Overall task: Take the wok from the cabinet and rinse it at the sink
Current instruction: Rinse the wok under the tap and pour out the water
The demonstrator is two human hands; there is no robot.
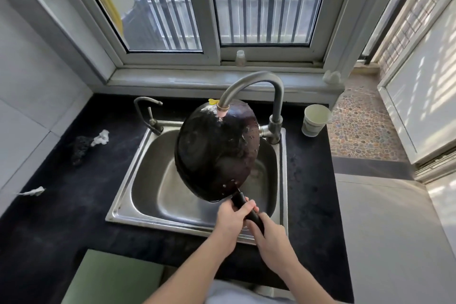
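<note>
Counter: I see a dark countertop (pixel 61 217) with a black scrubber (pixel 80 145) touching a crumpled white tissue (pixel 101 137), both left of the sink (pixel 153 190); a paper scrap (pixel 33 191) lies nearer the wall.
Right side: a paper cup (pixel 314 119) stands near the big tap's base.
In the way: the curved tap (pixel 256 79) arches over the basin, its spout in front of the wok's upper edge. A smaller tap (pixel 145 111) stands at the sink's back-left corner.
Wok: the wok (pixel 217 150) is tilted steeply above the basin, its dark wet underside facing me.
Water: possibly running from the spout; too blurred to tell.
Left hand: my left hand (pixel 232 217) is curled round the black handle (pixel 246 207), close to the bowl.
Right hand: my right hand (pixel 271 234) grips the handle's end, just behind the left.
Position: the bowl sits beyond both hands.
</note>
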